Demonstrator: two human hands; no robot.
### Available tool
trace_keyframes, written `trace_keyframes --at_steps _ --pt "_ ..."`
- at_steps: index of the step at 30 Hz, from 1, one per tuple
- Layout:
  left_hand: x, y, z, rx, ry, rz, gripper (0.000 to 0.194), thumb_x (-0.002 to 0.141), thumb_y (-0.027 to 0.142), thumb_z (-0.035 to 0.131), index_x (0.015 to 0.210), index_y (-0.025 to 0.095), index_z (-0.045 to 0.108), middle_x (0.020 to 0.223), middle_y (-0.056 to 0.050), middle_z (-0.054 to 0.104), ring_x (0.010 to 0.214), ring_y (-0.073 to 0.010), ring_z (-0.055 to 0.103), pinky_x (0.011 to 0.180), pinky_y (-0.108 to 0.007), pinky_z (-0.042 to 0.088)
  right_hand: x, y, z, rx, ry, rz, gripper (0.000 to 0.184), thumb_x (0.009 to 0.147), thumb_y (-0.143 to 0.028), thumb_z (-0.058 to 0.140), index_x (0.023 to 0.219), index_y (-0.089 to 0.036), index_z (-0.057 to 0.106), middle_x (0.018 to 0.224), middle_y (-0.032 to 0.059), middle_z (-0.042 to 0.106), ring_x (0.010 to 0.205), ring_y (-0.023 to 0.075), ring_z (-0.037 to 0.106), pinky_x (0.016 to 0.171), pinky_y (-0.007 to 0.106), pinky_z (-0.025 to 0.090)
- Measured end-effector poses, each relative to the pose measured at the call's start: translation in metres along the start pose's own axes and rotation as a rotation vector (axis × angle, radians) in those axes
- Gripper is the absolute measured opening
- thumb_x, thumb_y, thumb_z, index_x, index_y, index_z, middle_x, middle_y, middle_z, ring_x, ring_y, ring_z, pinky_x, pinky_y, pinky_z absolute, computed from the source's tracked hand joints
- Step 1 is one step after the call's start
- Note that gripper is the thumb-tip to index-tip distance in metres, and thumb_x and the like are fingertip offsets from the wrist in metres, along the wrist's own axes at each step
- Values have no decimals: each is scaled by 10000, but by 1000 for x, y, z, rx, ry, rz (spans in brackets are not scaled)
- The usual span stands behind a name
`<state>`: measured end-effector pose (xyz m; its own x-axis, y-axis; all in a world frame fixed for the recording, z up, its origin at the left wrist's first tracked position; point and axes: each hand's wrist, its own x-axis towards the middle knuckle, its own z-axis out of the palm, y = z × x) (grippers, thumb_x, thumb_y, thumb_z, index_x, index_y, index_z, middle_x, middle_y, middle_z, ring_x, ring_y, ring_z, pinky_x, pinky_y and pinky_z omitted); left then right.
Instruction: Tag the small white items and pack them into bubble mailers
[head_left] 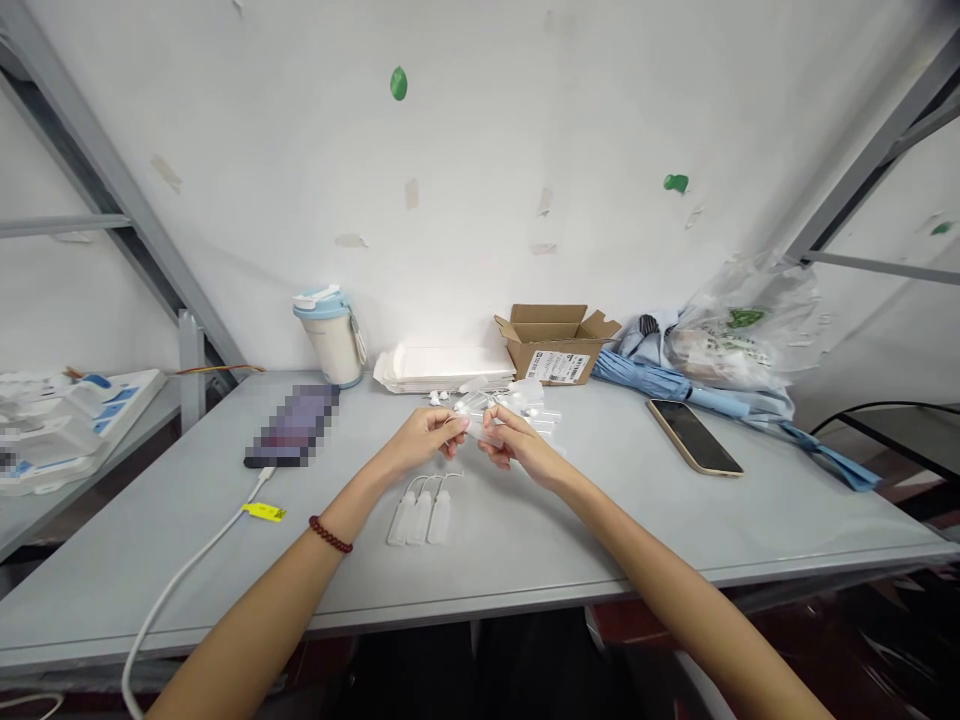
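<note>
Between my two hands is a small translucent plastic bottle (478,430). My left hand (429,440) pinches its left end with thumb and fingers, and my right hand (523,446) grips the right end. Fingers cover much of it. Just in front of my hands, three similar squeeze bottles (418,518) with thin bent spouts lie side by side on the grey table (525,545). Behind my fingers is a loose pile of more translucent bottles (534,395), partly hidden. A few small white caps (438,397) lie left of that pile.
Along the wall stand a cup with a blue lid (330,335), a stack of white packaging (450,366) and an open cardboard box (556,350). A phone with a cable (294,425) lies left; another phone (694,437), a blue umbrella (660,378) and a plastic bag (742,335) lie right.
</note>
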<state>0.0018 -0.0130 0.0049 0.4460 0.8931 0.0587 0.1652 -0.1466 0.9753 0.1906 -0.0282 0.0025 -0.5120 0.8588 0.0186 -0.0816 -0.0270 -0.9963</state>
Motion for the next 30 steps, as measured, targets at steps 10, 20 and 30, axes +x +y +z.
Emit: trace_keyframes --at_steps 10,20,30 --pt "0 0 -2 -38 -42 -7 323 774 450 600 828 134 641 735 -30 583 679 -139 542 617 -280 481 -1 -3 0 40 4 33 163 796 -324 477 848 -236 350 590 -80 424 460 66 286 470 200 244" --pt "3 1 0 -123 152 -199 334 741 436 618 672 109 614 608 -16 570 503 -94 504 526 -242 418 4 15 -5 -756 293 -367 244 841 -344 518 1021 -184 480 884 42 552 660 126 481 598 267 401" --pt "2 0 0 -139 140 -221 420 717 519 633 638 108 621 573 -15 561 486 -87 474 527 -245 401 10 27 -13 -1029 311 -705 226 920 -228 423 1078 -170 573 874 86 606 720 161 560 636 271 445"
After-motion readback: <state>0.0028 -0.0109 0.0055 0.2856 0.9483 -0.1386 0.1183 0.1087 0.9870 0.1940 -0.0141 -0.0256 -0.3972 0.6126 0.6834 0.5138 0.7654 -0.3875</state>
